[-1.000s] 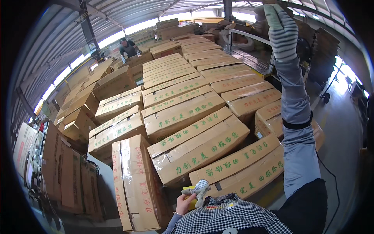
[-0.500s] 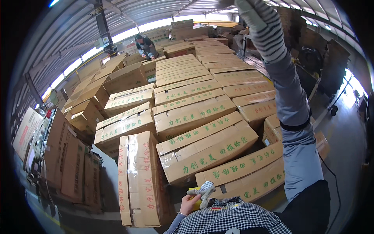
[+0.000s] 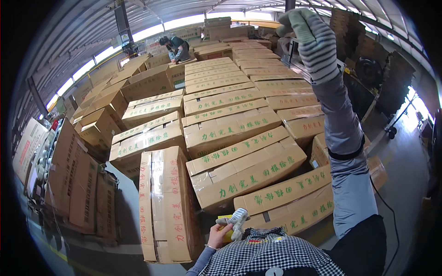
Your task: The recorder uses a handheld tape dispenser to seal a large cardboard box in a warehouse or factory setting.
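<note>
We saw the bare left hand point(image 3: 217, 236) pinching a grey-and-white striped fabric glove point(image 3: 239, 221) beside the black-and-white checked cloth garment point(image 3: 262, 253), where too loose a pinch might have dropped it, while we could not tell whether the raised, striped-gloved right hand point(image 3: 314, 43) was closed.

- Left hand point(image 3: 215, 237): bare, near; fingers closed on a loose striped glove point(image 3: 239, 220).
- Right hand point(image 3: 309, 39): raised at the right, wearing a striped work glove point(image 3: 320, 55); arm extended. Black band point(image 3: 350, 154) encircles the grey sleeve point(image 3: 340, 112).
- Closed cartons point(image 3: 248, 168): brown, taped, ranked near to far.
- Red-printed carton point(image 3: 159, 207): near left, long side running near to far.
- Open cartons point(image 3: 97, 126): left of the rows.
- Co-worker point(image 3: 180, 49): far left, bent forward among cartons.
- Checked garment point(image 3: 262, 253): near edge.
</note>
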